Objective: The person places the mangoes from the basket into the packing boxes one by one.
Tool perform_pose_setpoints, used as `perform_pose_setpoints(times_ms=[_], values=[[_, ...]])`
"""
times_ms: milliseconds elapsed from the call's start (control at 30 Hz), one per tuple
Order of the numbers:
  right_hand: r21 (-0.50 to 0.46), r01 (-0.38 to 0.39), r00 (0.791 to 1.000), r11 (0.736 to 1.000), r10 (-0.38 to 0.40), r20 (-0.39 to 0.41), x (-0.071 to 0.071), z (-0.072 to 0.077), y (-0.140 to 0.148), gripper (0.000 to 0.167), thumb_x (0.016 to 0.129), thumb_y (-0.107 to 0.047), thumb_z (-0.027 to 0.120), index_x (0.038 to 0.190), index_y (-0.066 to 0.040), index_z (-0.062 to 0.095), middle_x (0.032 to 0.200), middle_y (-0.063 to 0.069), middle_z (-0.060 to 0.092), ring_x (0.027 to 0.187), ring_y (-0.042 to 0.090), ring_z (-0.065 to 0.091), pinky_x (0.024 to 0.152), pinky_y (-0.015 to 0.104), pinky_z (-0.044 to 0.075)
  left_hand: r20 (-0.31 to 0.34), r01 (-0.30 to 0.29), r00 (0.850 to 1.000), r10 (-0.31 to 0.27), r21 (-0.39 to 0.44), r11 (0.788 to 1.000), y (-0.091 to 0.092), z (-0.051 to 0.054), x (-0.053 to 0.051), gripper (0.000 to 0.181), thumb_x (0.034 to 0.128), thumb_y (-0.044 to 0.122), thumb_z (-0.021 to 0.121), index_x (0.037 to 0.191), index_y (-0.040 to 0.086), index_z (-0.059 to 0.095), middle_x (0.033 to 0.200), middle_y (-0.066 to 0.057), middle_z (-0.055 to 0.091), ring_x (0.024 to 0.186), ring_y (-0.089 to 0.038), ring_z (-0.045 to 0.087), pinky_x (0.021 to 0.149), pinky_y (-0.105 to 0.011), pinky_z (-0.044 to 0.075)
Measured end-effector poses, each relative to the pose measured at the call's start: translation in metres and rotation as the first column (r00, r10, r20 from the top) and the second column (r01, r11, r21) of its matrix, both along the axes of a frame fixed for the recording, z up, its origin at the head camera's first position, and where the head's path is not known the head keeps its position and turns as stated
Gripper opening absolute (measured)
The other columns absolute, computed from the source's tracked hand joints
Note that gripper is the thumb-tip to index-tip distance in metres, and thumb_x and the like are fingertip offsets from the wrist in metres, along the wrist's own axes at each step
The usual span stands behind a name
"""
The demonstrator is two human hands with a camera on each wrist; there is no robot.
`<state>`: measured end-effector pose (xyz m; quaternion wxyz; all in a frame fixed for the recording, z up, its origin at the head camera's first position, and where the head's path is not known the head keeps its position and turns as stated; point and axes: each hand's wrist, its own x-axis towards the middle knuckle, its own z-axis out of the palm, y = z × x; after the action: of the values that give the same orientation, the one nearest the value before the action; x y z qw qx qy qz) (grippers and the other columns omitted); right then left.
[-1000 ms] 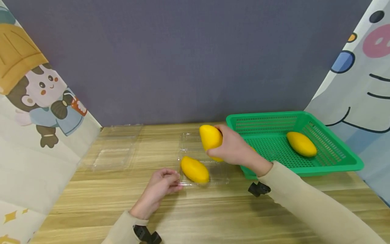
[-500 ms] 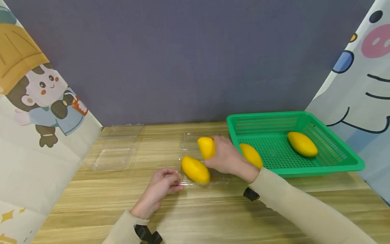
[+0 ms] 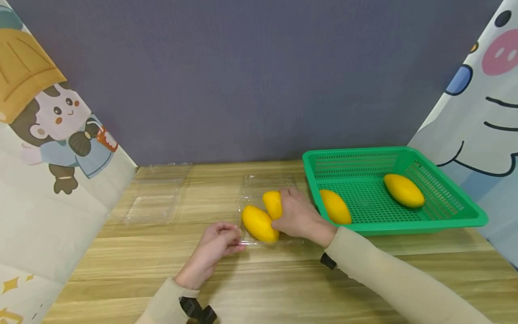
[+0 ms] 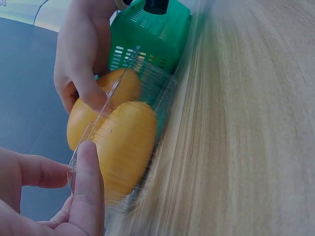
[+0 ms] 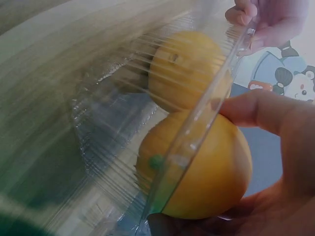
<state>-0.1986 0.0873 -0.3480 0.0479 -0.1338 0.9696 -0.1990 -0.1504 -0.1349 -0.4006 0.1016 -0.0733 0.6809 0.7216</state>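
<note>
My left hand (image 3: 216, 247) pinches the near left corner of a clear plastic clamshell box (image 3: 289, 238) between thumb and fingers, as the left wrist view shows too. One yellow mango (image 3: 259, 224) lies in the box's near half. Right beside it, my right hand (image 3: 298, 213) grips a second mango (image 3: 273, 204), thumb on one side and fingers on the other. In the right wrist view this gripped mango (image 5: 211, 172) sits partly below the box rim, close against the first mango (image 5: 184, 69). The right hand hides part of it in the head view.
A green plastic basket (image 3: 394, 227) stands on the right with two mangoes, one at its left wall (image 3: 335, 207) and one farther right (image 3: 404, 191). Another clear box (image 3: 151, 204) lies open at the left. A dark panel (image 3: 259, 81) closes off the back of the wooden table (image 3: 259, 288).
My right hand has lowered the gripped mango into the box, beside the first one. The mango at the basket's left wall has come into fuller view. The left hand has stayed at the corner.
</note>
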Motion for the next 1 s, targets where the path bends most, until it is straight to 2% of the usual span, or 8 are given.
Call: perform_pose_setpoints(times_ms=[267,433,600,733,900,1000], values=[[0.106,-0.024,1.000,0.994,0.024,0.007,0.0006,0.0019,-0.0023,0.089,0.081,-0.028,0.078,0.149,0.010,0.037,0.136,0.026,0.049,0.119,0.036,0.051,0.101,0.048,0.048,0.005,0.013,1.000,-0.013,-0.006,1.000,-0.0004,0.0022,0.0000,0.022,0.0950,0.001,0.063,0.113,-0.009,0.056,0.096,-0.020,0.064,0.082,-0.023,0.064,0.078,-0.034,0.063],[0.127,-0.036,0.999,0.991,0.033,0.026,0.0023,0.0025,-0.0025,0.091,0.085,-0.034,0.078,0.155,0.002,0.033,0.141,0.025,0.047,0.127,0.037,0.050,0.105,0.051,0.047,0.005,0.012,1.000,-0.012,-0.003,1.000,-0.0007,0.0018,0.0000,0.021,0.0948,0.000,0.063,0.112,-0.009,0.056,0.094,-0.019,0.064,0.081,-0.023,0.064,0.078,-0.035,0.063],[0.128,-0.049,0.998,0.991,0.044,0.043,0.0029,0.0038,-0.0010,0.090,0.086,-0.032,0.073,0.157,0.002,0.029,0.149,0.028,0.042,0.137,0.042,0.043,0.110,0.055,0.042,0.008,0.012,1.000,-0.012,-0.003,1.000,-0.0006,0.0019,0.0002,0.021,0.0947,0.000,0.063,0.112,-0.009,0.056,0.094,-0.019,0.064,0.081,-0.023,0.064,0.078,-0.035,0.063],[0.122,-0.038,0.998,0.992,0.031,0.060,0.0033,0.0051,-0.0015,0.088,0.088,-0.033,0.070,0.157,0.001,0.028,0.151,0.028,0.040,0.139,0.043,0.040,0.111,0.057,0.041,0.012,0.009,1.000,-0.009,-0.001,1.000,-0.0005,0.0023,0.0005,0.020,0.0949,0.000,0.064,0.112,-0.009,0.056,0.094,-0.019,0.064,0.081,-0.022,0.064,0.077,-0.034,0.063],[0.143,-0.062,0.997,0.988,0.054,0.058,0.0050,0.0058,-0.0036,0.089,0.085,-0.029,0.071,0.156,0.004,0.030,0.149,0.031,0.040,0.140,0.049,0.037,0.114,0.058,0.037,0.010,0.014,1.000,-0.014,-0.002,1.000,-0.0006,0.0028,0.0009,0.020,0.0954,0.000,0.063,0.112,-0.009,0.056,0.095,-0.020,0.064,0.080,-0.021,0.063,0.077,-0.034,0.063],[0.164,-0.075,0.997,0.984,0.068,0.044,0.0054,0.0045,-0.0041,0.087,0.082,-0.025,0.071,0.154,0.004,0.033,0.144,0.030,0.045,0.136,0.049,0.042,0.108,0.056,0.044,0.011,0.017,1.000,-0.017,-0.006,1.000,-0.0009,0.0027,0.0013,0.021,0.0959,0.001,0.063,0.113,-0.009,0.056,0.095,-0.019,0.063,0.079,-0.020,0.063,0.077,-0.034,0.063]])
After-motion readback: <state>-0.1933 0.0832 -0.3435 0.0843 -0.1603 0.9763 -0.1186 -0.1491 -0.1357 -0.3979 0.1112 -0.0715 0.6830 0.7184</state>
